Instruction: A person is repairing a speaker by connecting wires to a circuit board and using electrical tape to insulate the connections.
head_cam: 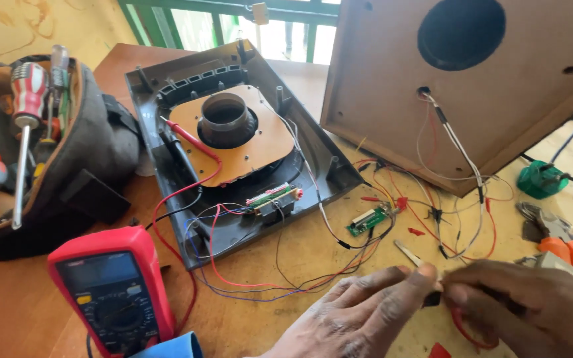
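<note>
1. We see the left hand (356,318) and right hand (532,308) meet fingertip to fingertip, low over the table (313,255).
2. Both grips pinch a small black connector (433,299) between them, its red wire (469,335) looping under the right hand.

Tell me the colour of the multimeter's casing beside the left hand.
Red, with a dark grey face, on the multimeter; the head view shows it clearly.

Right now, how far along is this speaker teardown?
Done: black front panel lies off the wooden cabinet, green circuit board pulled out on its wires. In hand: left hand and right hand pinch a small dark part on a red wire. Left: loose wires unjoined, panel unmounted; red multimeter lies beside them.
</note>
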